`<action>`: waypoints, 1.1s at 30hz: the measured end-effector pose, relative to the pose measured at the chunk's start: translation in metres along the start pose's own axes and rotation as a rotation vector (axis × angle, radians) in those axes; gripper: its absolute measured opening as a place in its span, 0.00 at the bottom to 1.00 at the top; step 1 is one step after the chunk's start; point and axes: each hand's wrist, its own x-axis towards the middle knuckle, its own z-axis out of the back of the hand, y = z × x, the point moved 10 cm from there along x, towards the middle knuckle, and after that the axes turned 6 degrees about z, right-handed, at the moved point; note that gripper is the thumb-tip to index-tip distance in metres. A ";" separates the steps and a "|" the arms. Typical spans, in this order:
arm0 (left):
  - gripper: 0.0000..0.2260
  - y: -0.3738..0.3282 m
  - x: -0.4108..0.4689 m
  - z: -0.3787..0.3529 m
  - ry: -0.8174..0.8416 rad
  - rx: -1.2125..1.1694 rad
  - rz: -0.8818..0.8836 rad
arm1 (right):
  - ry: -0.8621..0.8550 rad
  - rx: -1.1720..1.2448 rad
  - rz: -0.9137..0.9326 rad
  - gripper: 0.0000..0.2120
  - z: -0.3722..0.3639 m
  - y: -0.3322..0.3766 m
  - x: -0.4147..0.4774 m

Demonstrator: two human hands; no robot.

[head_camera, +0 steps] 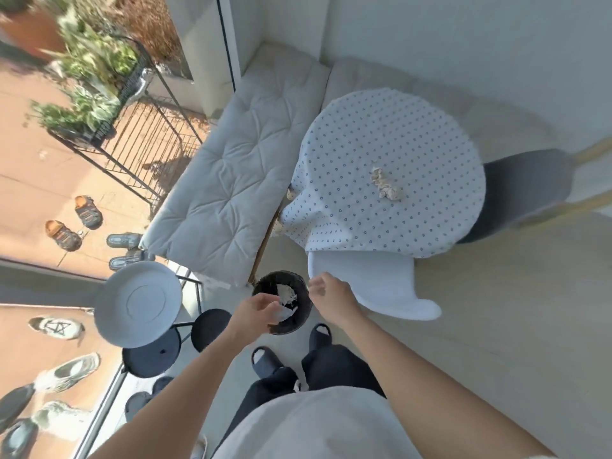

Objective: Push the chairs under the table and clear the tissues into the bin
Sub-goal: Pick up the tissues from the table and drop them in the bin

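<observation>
A black round bin (299, 321) stands on the floor in front of my feet, with white tissue (287, 293) lying inside. My left hand (256, 308) hovers over the bin's left rim, its fingertips pinched on a pale tissue piece (282, 315). My right hand (331, 294) is above the right rim, fingers loosely curled and empty. Crumpled tissues (385, 184) lie on the round table (381, 127) with its dotted cloth. A white chair (387, 289) sits partly under the table's near edge. A grey chair (526, 190) is tucked in at the right.
A white cushioned bench (238, 167) runs left of the table along the wall. A white round tray table (137, 304) and black round side tables (150, 357) stand left of the bin by a glass door. My slippered feet (265, 359) are just behind the bin.
</observation>
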 end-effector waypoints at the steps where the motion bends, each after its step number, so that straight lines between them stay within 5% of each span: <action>1: 0.10 -0.007 -0.002 0.000 0.000 0.025 -0.005 | -0.028 0.012 -0.004 0.12 0.013 -0.002 -0.005; 19: 0.10 -0.210 0.083 -0.041 -0.003 0.248 -0.159 | -0.353 0.247 -0.206 0.10 0.223 -0.126 0.054; 27: 0.10 -0.320 0.185 -0.101 -0.054 0.324 -0.218 | -0.328 0.238 -0.188 0.15 0.280 -0.171 0.158; 33: 0.21 -0.402 0.254 -0.162 -0.114 0.587 -0.373 | -0.261 0.123 -0.117 0.26 0.285 -0.179 0.240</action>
